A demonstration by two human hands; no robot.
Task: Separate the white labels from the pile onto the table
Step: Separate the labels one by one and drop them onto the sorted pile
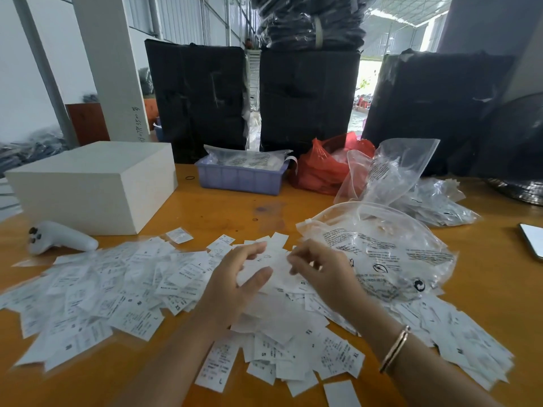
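A wide pile of white labels (123,289) with printed size marks covers the orange table (223,210) from left to right. Both my hands hover over the middle of the pile. My left hand (235,283) has its fingers spread and relaxed, thumb apart from the index finger, holding nothing. My right hand (320,271) has its fingers curled down, and the fingertips pinch the edge of one white label (274,258) lying between the two hands. A bracelet sits on my right wrist.
Clear plastic bags (382,251) lie right of the pile. A white box (94,183) and a white controller (58,236) are at the left. A purple tray (241,177), a red bag (320,168) and black bundles stand behind. A phone (533,240) lies at the right edge.
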